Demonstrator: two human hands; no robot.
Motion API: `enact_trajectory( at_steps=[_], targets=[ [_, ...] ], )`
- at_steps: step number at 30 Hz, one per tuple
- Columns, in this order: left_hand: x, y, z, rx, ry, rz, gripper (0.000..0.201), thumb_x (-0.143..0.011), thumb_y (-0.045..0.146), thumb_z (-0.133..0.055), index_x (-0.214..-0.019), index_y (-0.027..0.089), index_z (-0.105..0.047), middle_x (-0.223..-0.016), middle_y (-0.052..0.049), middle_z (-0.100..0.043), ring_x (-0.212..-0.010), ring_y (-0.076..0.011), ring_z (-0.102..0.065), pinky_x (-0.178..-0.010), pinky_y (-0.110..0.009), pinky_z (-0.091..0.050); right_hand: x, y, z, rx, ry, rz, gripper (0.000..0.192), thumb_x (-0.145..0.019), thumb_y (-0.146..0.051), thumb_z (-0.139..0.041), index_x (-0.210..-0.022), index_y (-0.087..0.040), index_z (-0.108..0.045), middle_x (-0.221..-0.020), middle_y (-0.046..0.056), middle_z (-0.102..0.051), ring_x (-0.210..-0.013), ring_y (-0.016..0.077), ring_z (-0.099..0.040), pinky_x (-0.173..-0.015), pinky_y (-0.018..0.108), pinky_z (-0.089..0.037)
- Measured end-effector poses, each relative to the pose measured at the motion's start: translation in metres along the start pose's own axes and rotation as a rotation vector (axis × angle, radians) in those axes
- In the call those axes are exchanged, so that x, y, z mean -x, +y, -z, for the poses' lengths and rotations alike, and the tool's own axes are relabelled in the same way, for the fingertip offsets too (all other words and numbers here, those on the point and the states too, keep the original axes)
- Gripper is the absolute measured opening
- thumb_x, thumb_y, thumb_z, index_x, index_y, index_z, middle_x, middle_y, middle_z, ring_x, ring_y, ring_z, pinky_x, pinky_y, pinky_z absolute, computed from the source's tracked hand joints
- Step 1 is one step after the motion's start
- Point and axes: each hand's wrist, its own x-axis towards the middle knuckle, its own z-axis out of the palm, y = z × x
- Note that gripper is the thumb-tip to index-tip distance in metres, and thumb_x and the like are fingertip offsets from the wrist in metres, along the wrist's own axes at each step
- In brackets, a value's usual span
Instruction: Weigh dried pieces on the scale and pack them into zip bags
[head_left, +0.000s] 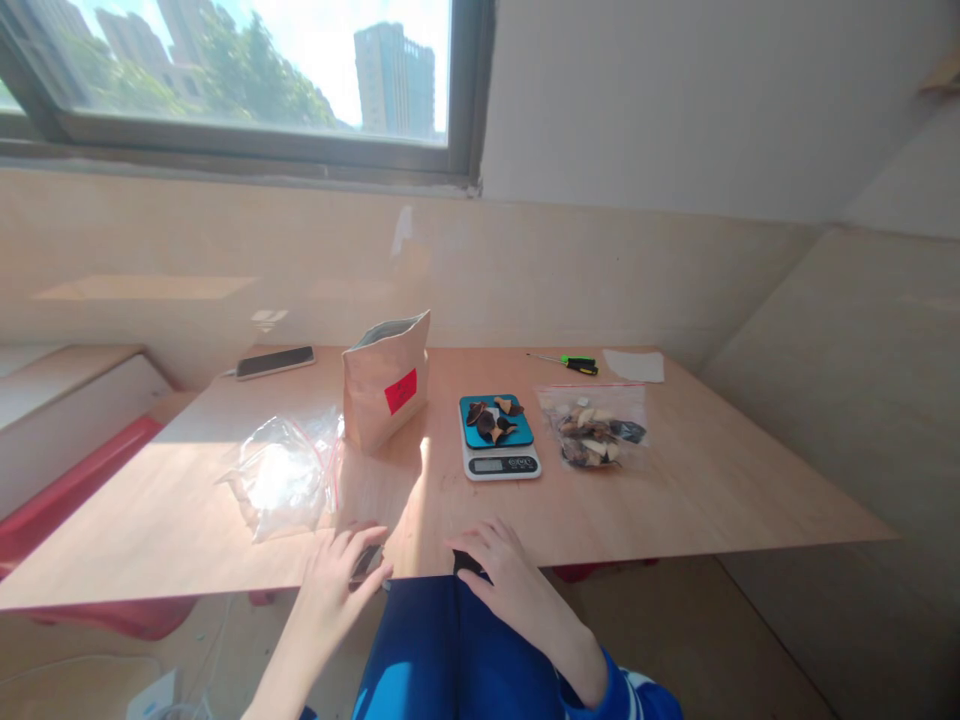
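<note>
Hands at the table edge, below the scale: left hand and right hand each rest loosely on a small dark piece, can't tell if gripped. Paper bag left of the scale.

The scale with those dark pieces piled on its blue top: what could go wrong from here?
The dark pieces lie loose on the small kitchen scale; some sit near the platform's edge, so a knock could spill them. The open paper pouch stands upright close beside it and might tip if bumped. Both the left hand and the right hand rest at the table's near edge, so whatever dark thing lies under their fingers could slide off.
</note>
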Motion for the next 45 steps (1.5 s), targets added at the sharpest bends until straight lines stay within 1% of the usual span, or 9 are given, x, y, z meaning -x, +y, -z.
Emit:
enact_trajectory(
  at_steps=[9, 13, 16, 20, 24, 28, 36, 41, 45],
  targets=[
    [-0.001, -0.004, 0.003, 0.036, 0.005, -0.024, 0.031, -0.091, 0.045, -0.048, -0.097, 0.027, -0.072, -0.087, -0.002, -0.072, -0.080, -0.0221, -0.067, -0.073, -0.037, -0.052, 0.000, 0.001, 0.002, -0.174, 0.095, -0.052, 0.014, -0.085, -0.009, -0.063, -0.091, -0.021, -0.066, -0.092, 0.002, -0.066, -0.094, 0.0196, -0.059, -0.086, 0.033, -0.047],
    [-0.003, -0.001, 0.006, 0.076, 0.026, -0.018, 0.032, -0.090, 0.048, -0.048, -0.094, 0.029, -0.074, -0.088, -0.003, -0.071, -0.082, -0.0223, -0.067, -0.075, -0.037, -0.052, -0.008, 0.008, 0.019, -0.330, 0.164, -0.051, 0.007, -0.083, -0.015, -0.066, -0.079, -0.021, -0.066, -0.085, 0.000, -0.066, -0.087, 0.0172, -0.062, -0.082, 0.030, -0.048],
    [-0.010, 0.010, 0.011, 0.120, 0.071, 0.022, 0.033, -0.090, 0.048, -0.047, -0.094, 0.030, -0.075, -0.093, -0.004, -0.069, -0.087, -0.0227, -0.065, -0.078, -0.038, -0.052, -0.025, 0.033, 0.043, -0.417, 0.326, -0.090, 0.003, -0.083, -0.022, -0.065, -0.081, -0.021, -0.066, -0.085, 0.002, -0.068, -0.085, 0.0179, -0.064, -0.081, 0.031, -0.049],
    [-0.042, 0.039, 0.015, 0.282, 0.097, 0.105, 0.030, -0.087, 0.047, -0.053, -0.091, 0.029, -0.075, -0.084, -0.003, -0.063, -0.078, -0.0189, -0.064, -0.071, -0.032, -0.052, -0.061, 0.087, 0.078, -0.486, 0.641, -0.210, 0.017, -0.077, -0.035, -0.067, -0.083, -0.019, -0.065, -0.084, 0.006, -0.071, -0.079, 0.0206, -0.066, -0.076, 0.035, -0.052],
    [-0.091, 0.071, 0.004, 0.447, 0.136, 0.172, 0.028, -0.084, 0.046, -0.057, -0.089, 0.024, -0.074, -0.087, -0.003, -0.068, -0.076, -0.0175, -0.062, -0.070, -0.030, -0.050, -0.092, 0.132, 0.096, -0.415, 0.678, -0.283, 0.025, -0.071, -0.040, -0.069, -0.079, -0.016, -0.065, -0.083, 0.010, -0.071, -0.078, 0.0220, -0.066, -0.078, 0.038, -0.053],
    [-0.139, 0.095, -0.021, 0.606, 0.080, 0.199, 0.028, -0.080, 0.043, -0.061, -0.091, 0.019, -0.073, -0.079, -0.004, -0.071, -0.069, -0.0169, -0.063, -0.065, -0.029, -0.050, -0.102, 0.152, 0.092, -0.389, 0.647, -0.304, 0.026, -0.072, -0.037, -0.068, -0.081, -0.013, -0.066, -0.086, 0.012, -0.072, -0.078, 0.0208, -0.066, -0.077, 0.037, -0.053],
    [-0.186, 0.104, -0.071, 0.549, 0.095, 0.191, 0.019, -0.079, 0.038, -0.064, -0.088, 0.022, -0.070, -0.080, -0.002, -0.072, -0.073, -0.0165, -0.064, -0.068, -0.027, -0.048, -0.066, 0.138, 0.080, -0.289, 0.648, -0.300, 0.033, -0.081, -0.036, -0.055, -0.103, -0.014, -0.065, -0.102, 0.013, -0.069, -0.079, 0.0202, -0.063, -0.075, 0.037, -0.051],
    [-0.186, 0.104, -0.078, 0.519, 0.117, 0.191, 0.021, -0.083, 0.042, -0.060, -0.091, 0.024, -0.068, -0.087, -0.001, -0.072, -0.078, -0.0172, -0.066, -0.066, -0.027, -0.047, -0.026, 0.113, 0.071, -0.335, 0.636, -0.310, 0.036, -0.086, -0.043, -0.051, -0.106, -0.016, -0.065, -0.103, 0.011, -0.069, -0.073, 0.0179, -0.061, -0.065, 0.032, -0.052],
    [-0.185, 0.102, -0.081, 0.506, 0.174, 0.180, 0.020, -0.085, 0.037, -0.059, -0.096, 0.022, -0.064, -0.096, -0.004, -0.071, -0.084, -0.0184, -0.067, -0.070, -0.029, -0.049, 0.012, 0.099, 0.060, -0.394, 0.708, -0.409, 0.039, -0.086, -0.045, -0.052, -0.110, -0.017, -0.063, -0.107, 0.012, -0.069, -0.078, 0.0196, -0.064, -0.073, 0.036, -0.054]
  ],
)
